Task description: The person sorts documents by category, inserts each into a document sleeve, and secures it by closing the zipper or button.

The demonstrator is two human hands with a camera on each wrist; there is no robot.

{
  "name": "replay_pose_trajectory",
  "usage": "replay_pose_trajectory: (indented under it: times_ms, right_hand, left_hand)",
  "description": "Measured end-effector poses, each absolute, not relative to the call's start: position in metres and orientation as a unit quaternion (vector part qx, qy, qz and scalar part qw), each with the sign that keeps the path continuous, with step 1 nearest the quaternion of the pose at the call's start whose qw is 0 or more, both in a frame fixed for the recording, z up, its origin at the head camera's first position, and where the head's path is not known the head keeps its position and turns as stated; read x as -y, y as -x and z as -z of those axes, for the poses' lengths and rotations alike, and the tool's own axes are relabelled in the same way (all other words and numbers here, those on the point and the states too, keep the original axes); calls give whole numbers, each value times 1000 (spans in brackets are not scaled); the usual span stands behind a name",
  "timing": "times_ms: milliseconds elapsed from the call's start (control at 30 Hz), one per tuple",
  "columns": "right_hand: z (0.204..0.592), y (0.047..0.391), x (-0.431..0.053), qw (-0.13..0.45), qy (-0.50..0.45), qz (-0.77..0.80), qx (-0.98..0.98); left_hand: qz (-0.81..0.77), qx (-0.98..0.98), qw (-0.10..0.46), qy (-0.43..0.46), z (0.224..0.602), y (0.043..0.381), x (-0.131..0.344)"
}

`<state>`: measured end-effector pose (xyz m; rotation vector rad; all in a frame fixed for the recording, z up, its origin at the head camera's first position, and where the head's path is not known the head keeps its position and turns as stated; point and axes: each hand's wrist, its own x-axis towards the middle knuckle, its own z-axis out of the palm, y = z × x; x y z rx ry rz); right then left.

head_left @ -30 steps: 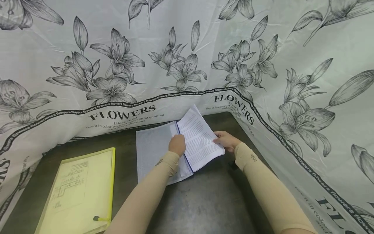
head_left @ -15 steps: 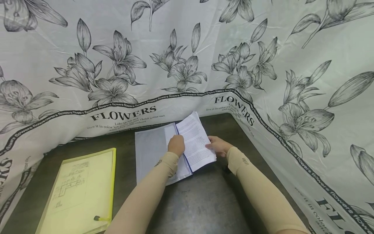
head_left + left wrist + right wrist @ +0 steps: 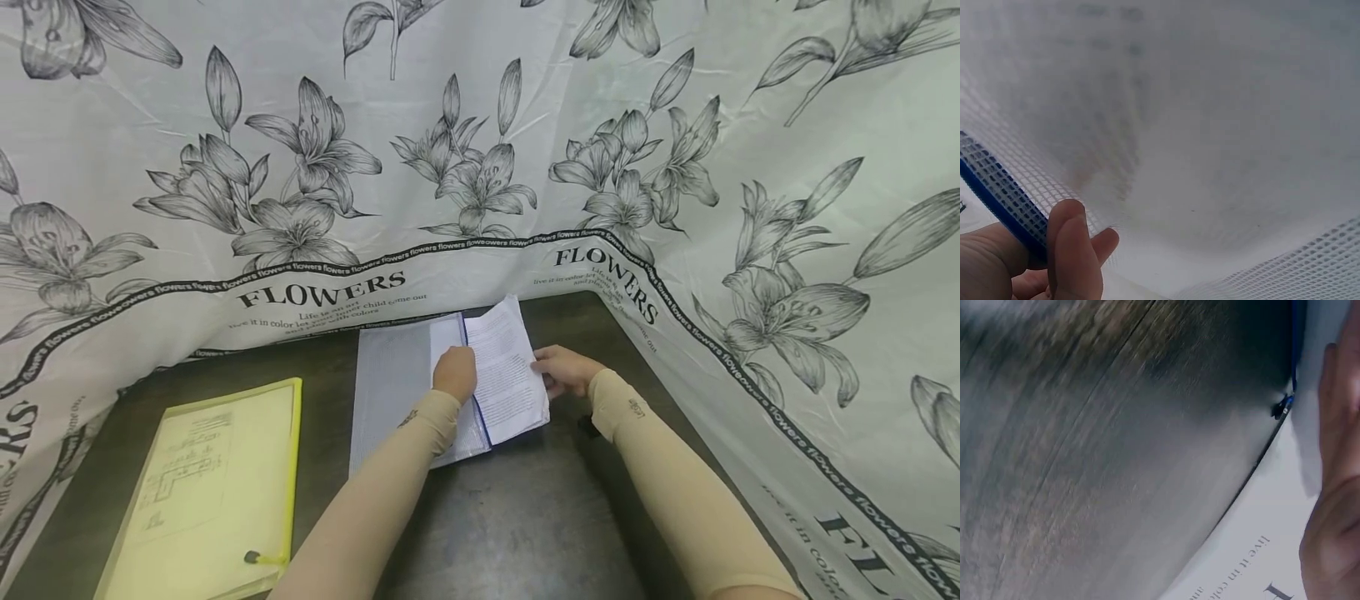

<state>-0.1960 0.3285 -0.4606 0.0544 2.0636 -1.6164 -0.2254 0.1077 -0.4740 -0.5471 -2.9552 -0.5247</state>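
A mesh zipper pouch (image 3: 393,375) with a blue edge lies toward the back of the table. My left hand (image 3: 456,373) pinches its blue-edged opening; in the left wrist view the fingers (image 3: 1075,250) grip the mesh beside the blue zipper (image 3: 1004,206). A stack of printed papers (image 3: 510,375) sits partly inside the pouch and sticks out to the right. My right hand (image 3: 566,369) holds the papers' right edge between thumb and fingers. In the right wrist view that hand (image 3: 1338,475) shows only at the right border.
A yellow zipper pouch (image 3: 217,483) with a printed sheet inside lies at the table's left, its puller (image 3: 255,557) near the front. The dark table (image 3: 525,517) meets a flower-printed curtain (image 3: 480,167) at the back and right.
The papers have moved left, deeper into the pouch, and my right hand has come left with them. My left hand keeps its hold on the pouch's edge.
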Motion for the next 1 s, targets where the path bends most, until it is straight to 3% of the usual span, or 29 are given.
replay_pose_trajectory:
  times_ms: [333, 1000]
  right_hand:
    - [471, 198, -332, 239, -5, 614, -752]
    - [477, 198, -303, 262, 0, 648, -715]
  left_hand:
    - [136, 968, 45, 207, 478, 227, -108]
    - [152, 964, 57, 213, 469, 220, -111]
